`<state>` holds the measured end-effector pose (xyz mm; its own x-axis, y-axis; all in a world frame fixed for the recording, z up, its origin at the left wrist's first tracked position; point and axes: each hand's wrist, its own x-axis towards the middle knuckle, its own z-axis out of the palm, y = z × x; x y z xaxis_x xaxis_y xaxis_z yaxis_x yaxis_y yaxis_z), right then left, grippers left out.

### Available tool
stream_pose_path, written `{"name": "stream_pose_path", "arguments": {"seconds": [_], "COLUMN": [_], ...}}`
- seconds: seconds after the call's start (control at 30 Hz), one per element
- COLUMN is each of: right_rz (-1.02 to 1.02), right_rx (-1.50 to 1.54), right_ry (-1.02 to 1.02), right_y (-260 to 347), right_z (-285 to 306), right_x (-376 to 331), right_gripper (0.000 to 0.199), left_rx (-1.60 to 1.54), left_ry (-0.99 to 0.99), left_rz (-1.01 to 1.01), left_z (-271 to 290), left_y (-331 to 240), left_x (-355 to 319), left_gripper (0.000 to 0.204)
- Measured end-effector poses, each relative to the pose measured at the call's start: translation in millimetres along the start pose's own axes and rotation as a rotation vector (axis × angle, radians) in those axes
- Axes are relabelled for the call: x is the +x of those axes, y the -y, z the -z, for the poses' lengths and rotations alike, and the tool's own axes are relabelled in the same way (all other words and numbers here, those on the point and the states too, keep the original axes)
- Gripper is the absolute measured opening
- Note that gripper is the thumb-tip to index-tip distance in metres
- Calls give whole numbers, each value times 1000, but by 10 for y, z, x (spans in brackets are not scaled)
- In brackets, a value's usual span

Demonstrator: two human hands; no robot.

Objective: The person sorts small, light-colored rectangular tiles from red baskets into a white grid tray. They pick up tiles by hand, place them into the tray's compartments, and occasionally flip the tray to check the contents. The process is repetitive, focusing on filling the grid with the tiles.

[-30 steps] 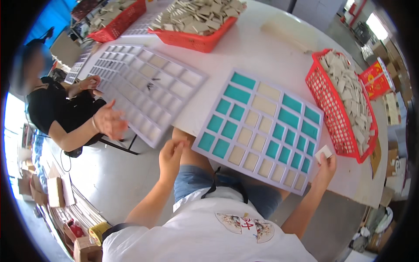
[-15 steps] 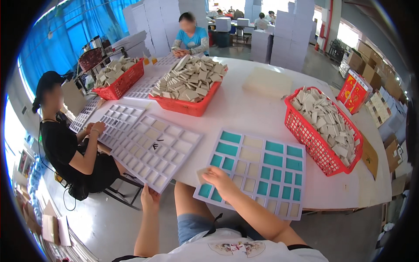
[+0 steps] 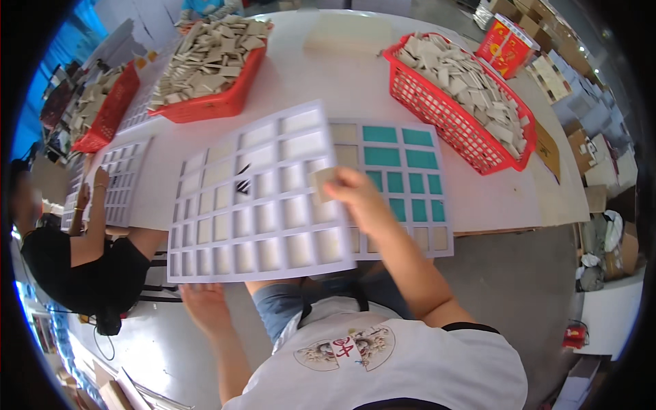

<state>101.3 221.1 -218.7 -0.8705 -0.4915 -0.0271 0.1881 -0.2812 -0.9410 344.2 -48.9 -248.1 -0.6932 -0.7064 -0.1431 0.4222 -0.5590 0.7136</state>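
My right hand (image 3: pixel 355 195) pinches a small beige rectangular tile (image 3: pixel 322 184) over the right side of a white compartmented tray (image 3: pixel 263 213). Some of that tray's pockets hold pale pieces, and dark marks show near its middle. It lies tilted over part of a second tray (image 3: pixel 447 205), whose visible pockets are partly teal and partly beige. Below the near left edge of the upper tray, my left hand (image 3: pixel 206 307) supports it from underneath; its fingertips are hidden and somewhat blurred.
Red plastic baskets heaped with beige tiles stand on the white table: one at right (image 3: pixel 471 102), one at back left (image 3: pixel 212 102), another farther left (image 3: pixel 113 109). A person in black (image 3: pixel 82 266) handles another tray (image 3: pixel 119 178) at left. A pale flat block (image 3: pixel 348 34) lies at the back.
The white tray has shifted right and now overlaps the teal-pocketed tray. My right hand, still pinching the tile, is now above the shifted tray. The view has turned.
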Motion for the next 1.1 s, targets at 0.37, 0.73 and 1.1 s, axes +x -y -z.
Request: {"name": "stream_pose_path", "arguments": {"seconds": [0.37, 0.73, 1.1], "right_rz": [93, 128, -128], "right_rx": [-415, -609, -252], "right_ry": [-503, -533, 33], "right_y": [229, 342, -142], "right_z": [2155, 2149, 16], "right_x": [-1011, -737, -481], "right_gripper": [51, 34, 24], "left_rx": [1069, 1239, 1359], "left_ry": [256, 294, 491], "left_rz": [141, -76, -120], "left_z": [-408, -495, -708], "left_y": [582, 753, 547], "left_x": [60, 155, 56], "left_gripper": [32, 35, 74]}}
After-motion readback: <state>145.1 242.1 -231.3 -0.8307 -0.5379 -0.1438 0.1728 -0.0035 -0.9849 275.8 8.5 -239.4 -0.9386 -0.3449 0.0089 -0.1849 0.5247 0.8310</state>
